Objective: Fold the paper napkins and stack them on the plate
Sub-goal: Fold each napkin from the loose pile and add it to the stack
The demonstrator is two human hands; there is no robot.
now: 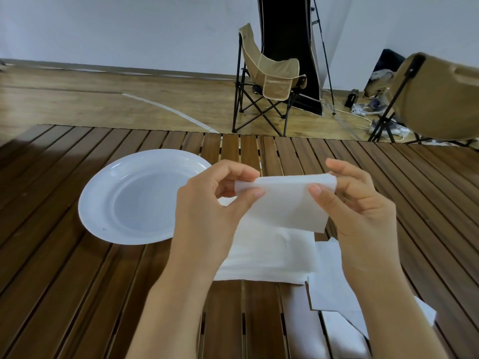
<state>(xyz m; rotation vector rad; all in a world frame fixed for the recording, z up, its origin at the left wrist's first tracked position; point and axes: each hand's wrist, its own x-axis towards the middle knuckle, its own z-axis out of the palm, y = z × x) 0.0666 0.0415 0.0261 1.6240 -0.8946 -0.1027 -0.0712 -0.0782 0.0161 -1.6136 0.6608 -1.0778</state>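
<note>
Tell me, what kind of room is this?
Probably a studio or hall set up for filming, not a home. There are folding camp chairs on a wood floor with a painted line, a light stand, and a slatted table with a plate.

Dark slatted wooden table (pixel 77 294); white plate (pixel 103 193) at left; flat paper napkins (pixel 272 257) beside it.

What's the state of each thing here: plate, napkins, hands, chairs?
plate: empty, upright on the table
held napkin: lifted, both top corners pinched
left hand: pinching napkin's left corner
right hand: pinching napkin's right corner
loose napkins: flat on table, not yet stacked
folding chair: unfolded, unoccupied
</note>
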